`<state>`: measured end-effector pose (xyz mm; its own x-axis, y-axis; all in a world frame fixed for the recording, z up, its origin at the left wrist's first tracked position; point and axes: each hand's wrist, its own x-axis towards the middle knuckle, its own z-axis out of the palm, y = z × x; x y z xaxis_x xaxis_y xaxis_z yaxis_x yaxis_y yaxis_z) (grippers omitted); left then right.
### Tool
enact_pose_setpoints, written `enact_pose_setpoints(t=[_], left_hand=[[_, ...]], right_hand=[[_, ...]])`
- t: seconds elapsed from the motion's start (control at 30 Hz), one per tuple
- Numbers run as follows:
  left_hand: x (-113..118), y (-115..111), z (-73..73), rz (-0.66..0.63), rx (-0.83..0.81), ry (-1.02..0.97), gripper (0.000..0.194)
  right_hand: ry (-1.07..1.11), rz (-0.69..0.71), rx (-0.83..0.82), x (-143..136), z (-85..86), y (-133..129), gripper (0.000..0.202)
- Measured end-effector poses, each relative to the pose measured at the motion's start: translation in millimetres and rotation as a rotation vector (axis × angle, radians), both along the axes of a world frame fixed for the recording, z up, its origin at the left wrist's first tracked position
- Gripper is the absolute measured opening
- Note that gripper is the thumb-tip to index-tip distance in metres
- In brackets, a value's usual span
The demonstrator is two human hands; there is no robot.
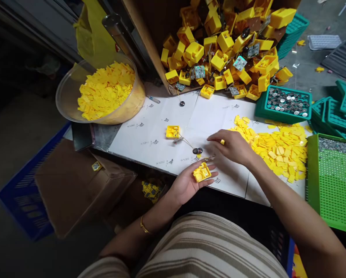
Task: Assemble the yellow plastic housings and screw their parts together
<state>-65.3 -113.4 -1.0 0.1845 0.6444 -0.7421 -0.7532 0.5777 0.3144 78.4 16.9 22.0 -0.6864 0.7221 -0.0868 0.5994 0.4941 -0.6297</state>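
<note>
A yellow plastic casing (202, 172) rests open side up on the palm and fingers of my left hand (188, 181), near the table's front edge. Thin wires lead from it toward round black parts (197, 150) on the white table surface (140, 144). My right hand (229, 146) hovers to the right of these parts, fingers bent, with a small yellow piece (222, 142) showing at its fingers. Another yellow casing (173, 132) with wires lies on the table, left of the round parts. What the right fingertips pinch is too small to make out fully.
Wired yellow casings (194, 52) are heaped in a cardboard box at the back. A bowl (135, 96) of yellow pieces stands left. On the right are loose yellow pieces (280, 150), a teal tray (261, 110) of round metal parts and a green basket (335, 193).
</note>
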Motion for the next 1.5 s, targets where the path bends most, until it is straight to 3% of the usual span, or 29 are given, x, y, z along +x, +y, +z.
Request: enact_pose_setpoints(t=[0.13,0.27,0.37,0.47,0.6,0.73,0.83,0.93,1.1,1.23,1.4,1.5], left_hand=[[1.2,-0.7,-0.9,0.004,-0.023,0.005,0.024],[-0.8,0.0,-2.3,0.010,-0.017,-0.005,0.024],[-3.8,1.8,-1.5,-0.002,0.005,0.001,0.027],[-2.9,3.9,1.2,-0.043,0.030,-0.047,0.035],[9.3,6.3,4.5,-0.122,0.006,-0.135,0.041],[29.0,8.5,4.5,-0.269,-0.044,-0.121,0.036],[41.4,9.7,4.1,-0.389,-0.048,-0.060,0.033],[49.4,9.9,4.7,-0.464,-0.036,0.005,0.032],[54.9,6.2,6.8,-0.442,-0.022,0.057,0.026],[56.5,4.7,10.5,-0.440,0.035,0.075,0.025],[59.5,8.8,16.4,-0.390,0.046,0.038,0.050],[62.6,11.9,15.2,-0.325,0.003,-0.065,0.039]], right_hand=[[-0.353,0.122,-0.107,-44.9,-4.0,13.5,0.025],[-0.376,0.132,-0.100,-52.2,-9.6,12.4,0.011],[-0.326,0.087,-0.096,-36.8,-8.7,11.9,0.013],[-0.054,-0.099,-0.072,-8.8,-2.0,3.0,0.010],[0.268,-0.274,0.051,46.0,1.0,-34.0,0.006],[0.222,-0.282,0.262,100.3,-19.5,-85.0,0.013],[0.095,-0.227,0.289,125.2,-37.4,-113.9,0.018],[0.063,-0.240,0.258,134.9,-41.0,-129.8,0.025],[0.113,-0.621,0.228,129.6,-31.3,-142.1,0.012],[-0.082,-0.555,0.155,121.4,-35.3,-148.3,0.019],[-0.071,-0.562,0.175,122.1,-40.1,-150.4,0.017],[-0.059,-0.542,0.209,125.5,-39.1,-150.8,0.017]])
